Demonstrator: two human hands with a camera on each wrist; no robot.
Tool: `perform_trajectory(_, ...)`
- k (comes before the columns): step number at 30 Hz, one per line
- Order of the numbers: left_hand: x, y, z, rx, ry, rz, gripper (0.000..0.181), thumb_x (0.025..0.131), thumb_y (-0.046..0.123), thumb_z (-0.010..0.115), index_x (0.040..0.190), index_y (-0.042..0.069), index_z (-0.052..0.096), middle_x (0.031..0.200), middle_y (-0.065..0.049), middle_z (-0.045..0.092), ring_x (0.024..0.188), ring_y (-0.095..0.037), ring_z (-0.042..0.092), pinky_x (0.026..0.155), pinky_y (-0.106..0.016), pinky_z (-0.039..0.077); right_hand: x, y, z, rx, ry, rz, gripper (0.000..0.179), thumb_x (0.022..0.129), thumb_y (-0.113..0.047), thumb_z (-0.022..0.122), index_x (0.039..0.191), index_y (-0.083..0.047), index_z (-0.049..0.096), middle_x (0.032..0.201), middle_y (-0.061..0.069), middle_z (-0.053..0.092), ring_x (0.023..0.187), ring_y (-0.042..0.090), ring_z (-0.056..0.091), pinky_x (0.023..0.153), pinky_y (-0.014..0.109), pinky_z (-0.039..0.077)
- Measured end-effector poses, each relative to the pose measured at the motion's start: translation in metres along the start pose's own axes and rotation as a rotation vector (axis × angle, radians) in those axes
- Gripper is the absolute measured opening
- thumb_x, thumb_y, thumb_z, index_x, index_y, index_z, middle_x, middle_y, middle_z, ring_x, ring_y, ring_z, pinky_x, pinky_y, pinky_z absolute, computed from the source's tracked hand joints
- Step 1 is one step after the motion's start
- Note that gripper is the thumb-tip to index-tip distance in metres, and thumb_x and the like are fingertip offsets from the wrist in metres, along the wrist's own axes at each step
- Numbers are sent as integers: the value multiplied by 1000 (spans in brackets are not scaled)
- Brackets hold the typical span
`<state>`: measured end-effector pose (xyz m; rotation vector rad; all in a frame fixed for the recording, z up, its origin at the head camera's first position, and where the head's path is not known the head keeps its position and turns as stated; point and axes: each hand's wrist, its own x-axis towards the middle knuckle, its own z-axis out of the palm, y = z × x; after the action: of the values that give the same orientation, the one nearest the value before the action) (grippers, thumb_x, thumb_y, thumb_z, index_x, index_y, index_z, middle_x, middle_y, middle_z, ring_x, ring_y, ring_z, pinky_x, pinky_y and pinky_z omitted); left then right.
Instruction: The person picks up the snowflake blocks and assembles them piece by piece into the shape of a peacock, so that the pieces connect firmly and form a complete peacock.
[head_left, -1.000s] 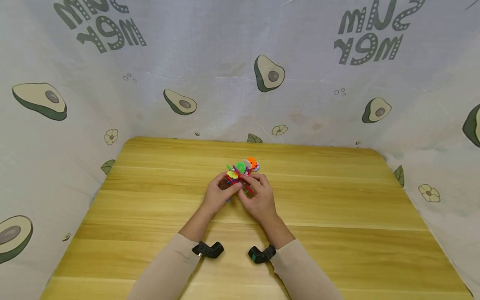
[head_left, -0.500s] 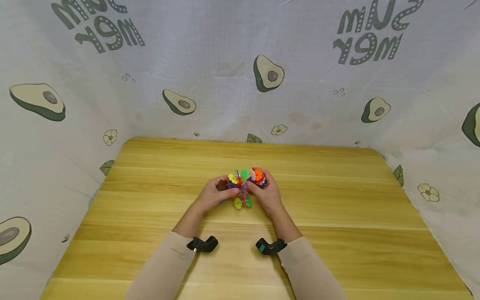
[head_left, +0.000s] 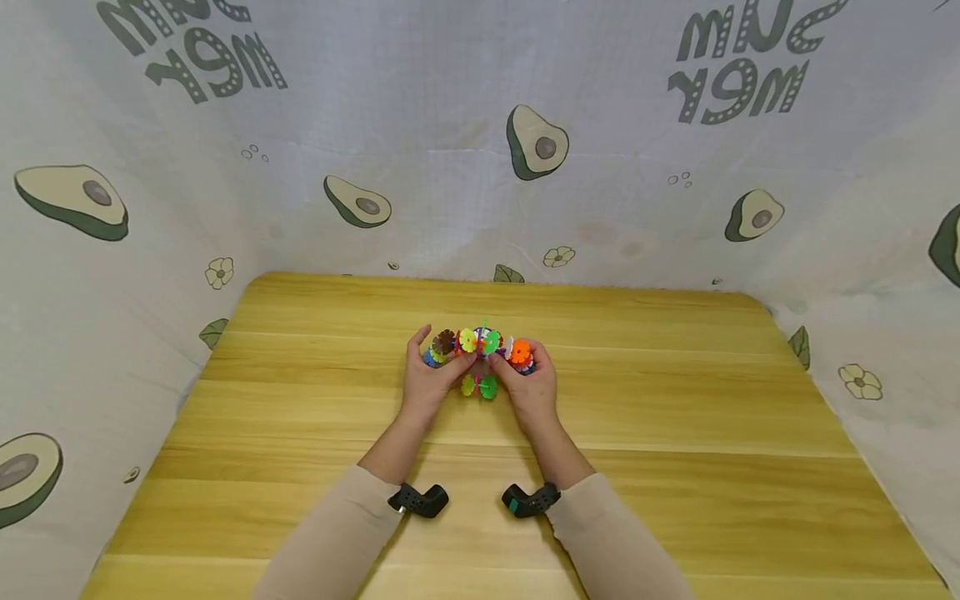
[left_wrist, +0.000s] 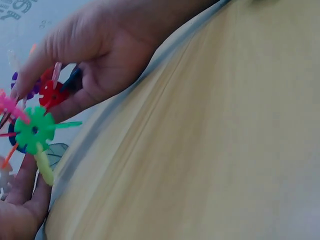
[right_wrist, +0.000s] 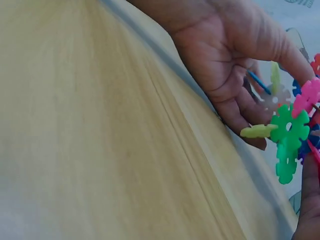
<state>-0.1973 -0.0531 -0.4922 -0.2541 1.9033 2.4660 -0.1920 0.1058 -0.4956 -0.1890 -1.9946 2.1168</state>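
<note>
In the head view, a multicoloured build of interlocking plastic snowflake discs (head_left: 491, 342) stretches between both hands above the table. My left hand (head_left: 426, 377) holds its left part, with a brown disc (head_left: 444, 341) and blue and yellow ones; one finger sticks up. My right hand (head_left: 531, 387) grips the end with an orange disc (head_left: 521, 352). Both thumbs meet near the middle, above a lower piece of yellow and green discs (head_left: 487, 387). The left wrist view shows the right hand (left_wrist: 107, 55) pinching beside a red disc (left_wrist: 51, 94). Green discs (right_wrist: 289, 127) show in the right wrist view.
The wooden table (head_left: 675, 400) spreads around both hands. A pale curtain (head_left: 450, 108) printed with avocados hangs behind and along the sides. Black wrist devices (head_left: 423, 502) sit at both sleeves.
The bunched build has been turned and spread out, so its left and right ends now show. The left hand's finger has lifted, and the thumbs have come closer together since half a second ago.
</note>
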Motion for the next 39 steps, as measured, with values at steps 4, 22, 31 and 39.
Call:
perform_trajectory(4,-2,0,6,15,54,22,96,79,10,86,157,11,29,154,-17,41,132,-26,52,93,-20,53,-1,0,0,-16,-3,-5,34,83,0,79,111,4,61,97,-7,64,92,3,63,81,14,55)
perform_trajectory(22,-1,-3,6,110,-10,34,75,82,13,86,145,10,46,152,-14,46,136,-30,48,111,-43,48,9,1,-10,-51,-80,37,34,86,-3,79,116,0,64,109,1,67,101,7,64,87,15,56)
perform_trajectory(31,7,1,-16,328,-146,111,40,89,19,81,122,5,65,123,-12,68,118,-23,61,91,-26,52,18,0,-18,-51,-126,109,37,91,-5,74,125,-3,58,120,5,62,108,11,60,88,13,54)
perform_trajectory(39,13,2,-27,492,-157,179,35,89,19,80,120,7,67,119,-12,71,112,-25,63,90,-30,52,20,1,-18,-169,-162,99,38,94,-12,74,128,-6,57,129,13,58,118,19,55,92,9,48)
